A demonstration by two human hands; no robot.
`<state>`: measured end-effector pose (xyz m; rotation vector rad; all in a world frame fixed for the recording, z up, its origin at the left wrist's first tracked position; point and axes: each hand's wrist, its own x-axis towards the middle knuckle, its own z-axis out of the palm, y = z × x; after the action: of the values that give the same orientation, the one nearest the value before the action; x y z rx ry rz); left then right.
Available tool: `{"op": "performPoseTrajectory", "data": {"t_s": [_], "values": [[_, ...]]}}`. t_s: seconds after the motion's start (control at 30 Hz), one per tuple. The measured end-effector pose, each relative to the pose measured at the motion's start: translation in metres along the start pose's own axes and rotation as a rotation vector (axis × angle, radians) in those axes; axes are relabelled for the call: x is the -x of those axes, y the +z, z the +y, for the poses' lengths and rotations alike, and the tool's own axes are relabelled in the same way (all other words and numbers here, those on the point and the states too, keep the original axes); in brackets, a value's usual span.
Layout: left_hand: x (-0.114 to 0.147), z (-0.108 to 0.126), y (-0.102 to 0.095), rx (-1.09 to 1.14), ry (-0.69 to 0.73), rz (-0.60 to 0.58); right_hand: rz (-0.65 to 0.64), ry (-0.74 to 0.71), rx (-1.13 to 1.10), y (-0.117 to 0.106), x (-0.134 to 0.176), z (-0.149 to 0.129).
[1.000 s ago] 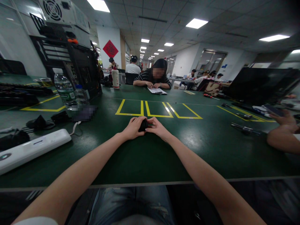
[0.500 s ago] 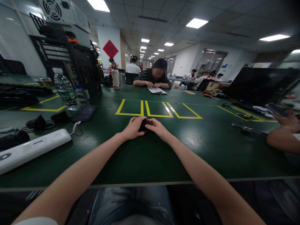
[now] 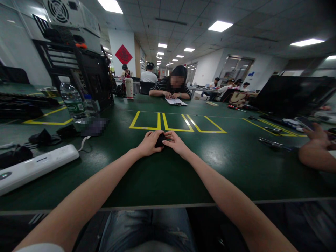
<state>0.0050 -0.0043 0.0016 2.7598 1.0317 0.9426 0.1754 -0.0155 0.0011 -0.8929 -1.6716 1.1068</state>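
Subject item: a small black object [image 3: 159, 140], located at the middle of the green table [image 3: 168, 178], between the two hands and just on the near side of the yellow tape outlines [image 3: 180, 130]. Whether its underside touches the surface cannot be told.

Left hand [image 3: 150, 143]: curled around the object's left side, fingers over the top and thumb along the near side, holding it. Right hand [image 3: 175, 144]: fingers bent and narrow, thumb and fingertips closed on the object's right side.

Surroundings, left: a white elongated device [image 3: 39, 168] near, a water bottle [image 3: 72, 98] farther off, and an open computer case [image 3: 91, 78] beyond it. Right: a metal tool [image 3: 274, 143] and, farther, a dark monitor [image 3: 291, 96]. Far side: a seated person in a striped top [image 3: 164, 85], both hands at a white sheet [image 3: 174, 101]
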Motion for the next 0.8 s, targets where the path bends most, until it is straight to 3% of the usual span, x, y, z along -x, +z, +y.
{"op": "performPoseTrajectory", "data": {"t_s": [0.13,0.37,0.67,0.8], "values": [[0.0003,0.0011,-0.0014,0.008,-0.002,0.002,-0.013,0.039,-0.004,-0.0017,-0.0016,0.0033],[0.0003,0.0022,-0.0032,0.017,0.004,-0.006,-0.071,-0.02,-0.057,-0.0034,0.0016,-0.0012],[-0.0006,-0.0002,0.0006,-0.003,0.001,0.014,0.061,-0.064,0.007,0.0011,-0.002,0.0011],[0.0,0.0002,0.0001,-0.007,0.003,0.012,0.046,0.015,-0.015,0.0002,-0.0039,0.0051]]}}
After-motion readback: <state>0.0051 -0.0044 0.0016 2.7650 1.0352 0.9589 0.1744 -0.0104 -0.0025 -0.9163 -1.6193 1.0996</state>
